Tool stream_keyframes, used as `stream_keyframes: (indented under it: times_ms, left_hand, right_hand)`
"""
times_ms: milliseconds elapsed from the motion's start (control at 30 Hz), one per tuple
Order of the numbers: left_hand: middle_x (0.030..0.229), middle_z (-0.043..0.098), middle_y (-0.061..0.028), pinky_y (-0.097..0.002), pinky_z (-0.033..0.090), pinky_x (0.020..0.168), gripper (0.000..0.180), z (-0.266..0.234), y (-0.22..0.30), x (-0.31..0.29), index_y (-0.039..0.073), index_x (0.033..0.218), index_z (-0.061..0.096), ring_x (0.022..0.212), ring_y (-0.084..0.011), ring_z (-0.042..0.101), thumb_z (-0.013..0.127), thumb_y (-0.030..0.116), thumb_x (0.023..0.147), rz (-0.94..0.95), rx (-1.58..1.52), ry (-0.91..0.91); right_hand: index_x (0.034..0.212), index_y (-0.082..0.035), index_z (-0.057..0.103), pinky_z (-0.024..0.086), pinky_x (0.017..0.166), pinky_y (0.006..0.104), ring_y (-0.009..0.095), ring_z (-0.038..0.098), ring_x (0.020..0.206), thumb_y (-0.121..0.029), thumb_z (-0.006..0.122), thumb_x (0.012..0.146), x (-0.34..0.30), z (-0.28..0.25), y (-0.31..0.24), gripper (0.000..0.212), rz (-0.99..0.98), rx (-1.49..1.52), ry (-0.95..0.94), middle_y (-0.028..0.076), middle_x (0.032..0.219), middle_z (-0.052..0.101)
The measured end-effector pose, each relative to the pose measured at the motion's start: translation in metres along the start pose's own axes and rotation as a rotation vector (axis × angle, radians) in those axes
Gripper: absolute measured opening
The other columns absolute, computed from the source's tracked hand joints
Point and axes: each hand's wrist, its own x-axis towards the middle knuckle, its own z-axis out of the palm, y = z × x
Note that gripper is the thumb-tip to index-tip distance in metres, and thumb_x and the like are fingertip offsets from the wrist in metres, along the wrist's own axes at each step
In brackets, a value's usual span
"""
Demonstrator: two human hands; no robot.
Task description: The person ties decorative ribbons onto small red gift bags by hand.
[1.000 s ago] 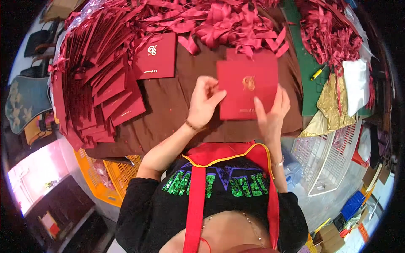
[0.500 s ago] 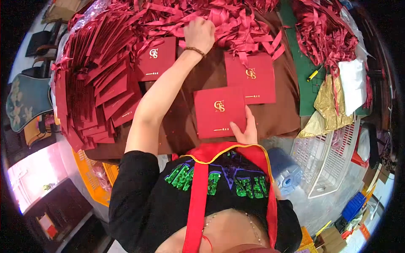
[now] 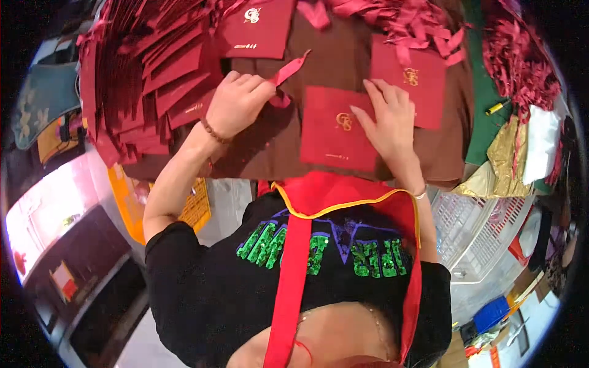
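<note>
A red ribbon strip (image 3: 289,71) is pinched in my left hand (image 3: 238,105), its pointed end sticking out to the upper right above the brown cloth. On the cloth in front of me lies a square dark-red card (image 3: 328,138) with a gold emblem. My right hand (image 3: 391,126) is over its right side, fingers extended and apart, not wrapped round it. Another red card (image 3: 426,76) lies partly behind that hand. A further card (image 3: 267,30) sits at the upper left, beside many stacked, fanned-out red cards (image 3: 178,67).
Loose red ribbons (image 3: 411,24) are heaped at the far side, with another bundle (image 3: 518,61) at the far right. A green mat (image 3: 481,132) carries a yellow tool (image 3: 496,108). White plastic baskets (image 3: 478,227) and an orange crate (image 3: 126,196) stand below the table edge.
My left hand has come back from the ribbon heap toward me, bringing a ribbon. My right hand has moved from the card's lower edge up to its right side. The view has shifted nearer.
</note>
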Motion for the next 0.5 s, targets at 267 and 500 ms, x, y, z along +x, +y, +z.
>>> stream_keyframes:
  times_ms: [267,500]
  left_hand:
    - [0.094,0.06,0.0013,-0.0351,0.036,0.077,0.024,0.012,0.014,-0.024,0.012,0.092,0.06,0.093,-0.0198,0.052,0.058,0.004,0.069,-0.257,-0.137,0.001]
    - [0.099,0.054,-0.0011,-0.0436,0.033,0.084,0.034,0.023,0.043,-0.047,0.015,0.095,0.059,0.099,-0.021,0.049,0.071,0.028,0.066,-0.199,-0.117,-0.108]
  right_hand:
    - [0.109,-0.01,0.06,0.04,0.082,0.0389,0.026,0.05,0.101,-0.032,0.066,0.075,-0.004,0.009,0.003,0.041,-0.049,-0.121,-0.07,0.006,0.113,0.053]
    - [0.111,-0.008,0.058,0.04,0.084,0.039,0.029,0.05,0.102,-0.028,0.065,0.078,-0.001,0.008,0.003,0.039,-0.035,-0.067,-0.055,0.009,0.115,0.053]
